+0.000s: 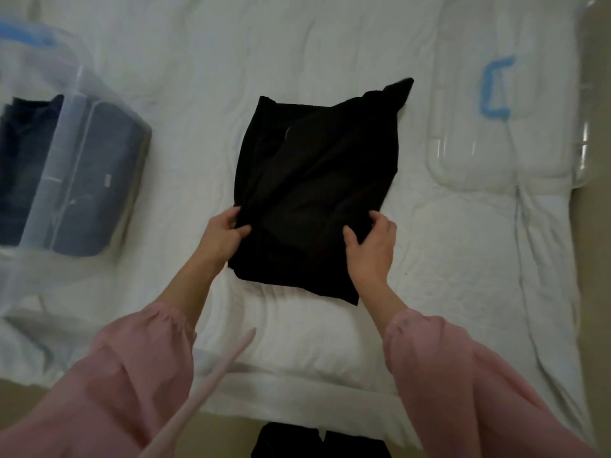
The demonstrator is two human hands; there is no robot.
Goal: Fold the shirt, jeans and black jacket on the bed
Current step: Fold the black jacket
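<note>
The black jacket (314, 180) lies in the middle of the white bed (446, 259), folded into a rough rectangle with one corner sticking up at the far right. My left hand (224, 234) pinches its left edge near the front. At the right edge my right hand (372, 244) grips a fold of the cloth. Folded blue jeans (96, 180) and a dark garment (26, 166) lie inside a clear plastic bin (66, 133) at the left.
A clear lid with a blue handle (496, 90) lies on the bed at the far right. The bed's front edge runs below my pink sleeves. Dark shapes (317, 441) show at the bottom, off the bed.
</note>
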